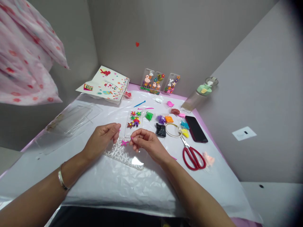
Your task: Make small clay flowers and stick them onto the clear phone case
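Observation:
My left hand (103,135) is closed in a pinch, with a speck of pink showing at its fingertips; what it is, I cannot make out. Thumb and fingers of my right hand (148,143) press together on a tiny bit of pink clay (132,138). Between and below the hands, a pink clay flower shape (124,143) rests on a clear textured plate (121,157). Just beyond lies a clear phone case (127,130) decorated with clay flowers and a small clay figure (136,121).
Wrapped clay lumps, including green (149,116), purple (161,119) and black (160,130), lie right of the case. Red-handled scissors (193,157), a phone (196,128) and a bottle (197,96) stand farther right. Decorated cases (172,83) lean on the wall; clear sheets (68,121) lie left.

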### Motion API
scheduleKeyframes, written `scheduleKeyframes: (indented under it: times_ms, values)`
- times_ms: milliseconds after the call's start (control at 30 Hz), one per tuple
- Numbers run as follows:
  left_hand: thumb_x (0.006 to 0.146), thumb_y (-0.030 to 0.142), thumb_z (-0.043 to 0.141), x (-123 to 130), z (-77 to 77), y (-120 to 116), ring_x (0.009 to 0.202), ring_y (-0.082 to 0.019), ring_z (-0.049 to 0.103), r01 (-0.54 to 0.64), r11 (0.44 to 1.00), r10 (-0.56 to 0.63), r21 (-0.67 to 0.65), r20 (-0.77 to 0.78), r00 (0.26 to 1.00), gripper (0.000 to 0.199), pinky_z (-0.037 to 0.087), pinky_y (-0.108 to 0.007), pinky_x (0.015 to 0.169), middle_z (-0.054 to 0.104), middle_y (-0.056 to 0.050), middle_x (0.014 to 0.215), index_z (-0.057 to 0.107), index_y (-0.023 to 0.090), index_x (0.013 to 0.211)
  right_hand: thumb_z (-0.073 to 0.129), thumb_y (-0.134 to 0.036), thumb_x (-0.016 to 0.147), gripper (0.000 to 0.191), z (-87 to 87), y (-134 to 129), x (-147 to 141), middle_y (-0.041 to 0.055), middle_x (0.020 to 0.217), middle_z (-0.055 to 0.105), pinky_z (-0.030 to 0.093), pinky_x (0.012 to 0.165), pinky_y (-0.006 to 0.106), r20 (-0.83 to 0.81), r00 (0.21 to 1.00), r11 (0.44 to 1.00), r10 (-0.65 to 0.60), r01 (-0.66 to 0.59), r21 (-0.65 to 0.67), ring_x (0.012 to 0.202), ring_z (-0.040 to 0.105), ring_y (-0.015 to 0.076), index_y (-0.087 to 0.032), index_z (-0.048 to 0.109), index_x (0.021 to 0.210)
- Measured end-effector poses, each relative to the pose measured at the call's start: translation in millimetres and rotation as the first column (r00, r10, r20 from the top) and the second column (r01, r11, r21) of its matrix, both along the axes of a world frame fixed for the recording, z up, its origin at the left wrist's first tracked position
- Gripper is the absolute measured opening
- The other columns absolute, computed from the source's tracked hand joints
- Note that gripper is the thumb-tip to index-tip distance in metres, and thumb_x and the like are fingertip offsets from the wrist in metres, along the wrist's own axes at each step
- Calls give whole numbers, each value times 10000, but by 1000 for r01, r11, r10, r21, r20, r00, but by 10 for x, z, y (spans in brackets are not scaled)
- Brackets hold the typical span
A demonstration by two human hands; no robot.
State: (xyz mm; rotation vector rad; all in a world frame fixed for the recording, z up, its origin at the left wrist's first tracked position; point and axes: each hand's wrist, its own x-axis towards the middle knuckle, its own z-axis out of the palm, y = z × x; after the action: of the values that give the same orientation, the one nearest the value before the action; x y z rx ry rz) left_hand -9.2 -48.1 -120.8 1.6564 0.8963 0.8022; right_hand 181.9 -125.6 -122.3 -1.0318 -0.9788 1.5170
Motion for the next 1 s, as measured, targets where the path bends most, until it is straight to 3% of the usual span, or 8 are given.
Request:
scheduleKeyframes:
  times_ms: [67,167,300,433,600,833,1000]
  values:
    - [964,519,491,0,-7,3,553,-142,454,20,1000,-20,-15,5,1000,526,383,-257,595,483,23,547,458,207,542,800,-387,787,271,-1,0,0,18,773,710,488,575,200,-8,1000,1000,3,-4,-7,603,602,85,-166,694,905]
    - [963,519,490,3,3,19,586,-149,503,55,998,-55,-15,1,998,483,416,-256,626,533,14,585,543,206,599,782,-403,802,273,0,2,0,20,780,706,493,584,206,-8,1000,1000,-2,2,-12,609,598,87,-165,712,916]
    - [931,505,557,11,11,44,721,-181,617,63,998,-63,9,6,998,347,481,-280,747,655,-11,711,678,207,800,773,-411,807,267,0,7,7,19,783,704,496,592,215,2,1000,1000,-15,15,-7,615,593,91,-169,721,908]
    - [868,427,679,25,0,35,831,-188,676,13,999,-10,-53,51,999,230,507,-284,815,729,-21,839,735,226,965,768,-401,815,252,6,5,16,15,782,700,490,590,210,11,1000,1000,-4,4,0,615,588,89,-172,717,907]
    - [822,353,751,38,0,15,878,-170,698,2,998,5,-67,115,993,149,519,-256,833,758,-16,947,771,244,922,766,-389,821,235,7,0,18,12,778,696,489,596,210,15,1000,1000,7,-7,7,616,589,88,-175,711,899]
    - [852,418,723,31,13,3,925,-208,733,11,979,23,-204,164,986,254,551,-326,913,785,-48,994,778,241,1026,769,-394,819,241,2,3,12,12,784,698,485,595,208,19,1000,1000,6,-6,-1,611,589,86,-173,708,893]
    - [784,350,800,43,28,-4,858,-189,739,-21,978,71,-210,236,969,213,577,-301,849,775,-29,959,759,219,946,766,-390,825,238,9,2,12,14,782,699,481,595,206,28,1000,1000,8,-7,-6,611,592,83,-169,707,891]
